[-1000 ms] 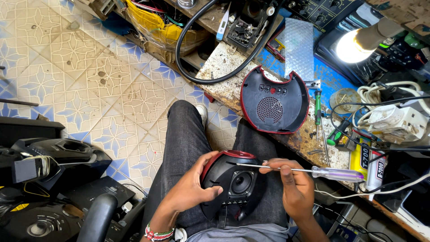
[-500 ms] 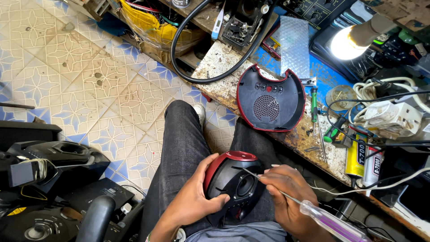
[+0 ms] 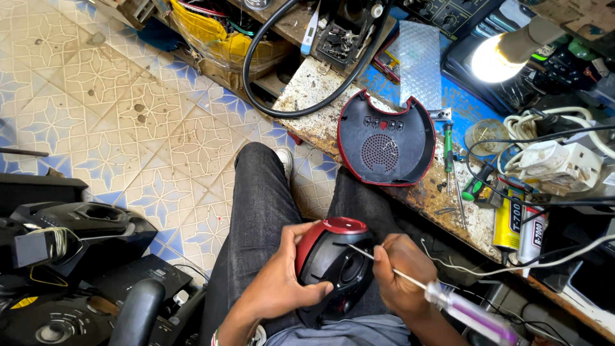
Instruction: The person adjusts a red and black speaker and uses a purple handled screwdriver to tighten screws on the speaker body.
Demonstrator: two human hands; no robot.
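Note:
On my lap rests a red and black speaker body, its round driver facing up. My left hand grips its left side. My right hand holds a screwdriver with a clear and purple handle; its thin shaft points up-left and the tip touches the speaker body's upper edge. The speaker's detached red-rimmed cover, with a round grille, lies on the worn workbench beyond my knees.
A lit lamp, a black cable loop, a green-handled screwdriver, glue tubes, a white power strip and wires crowd the bench. Black speaker housings sit on the patterned tile floor at left.
The screwdriver swung from lying level across the speaker to pointing up-left, handle low at right. My right hand dropped lower and the left shifted its grip on the speaker.

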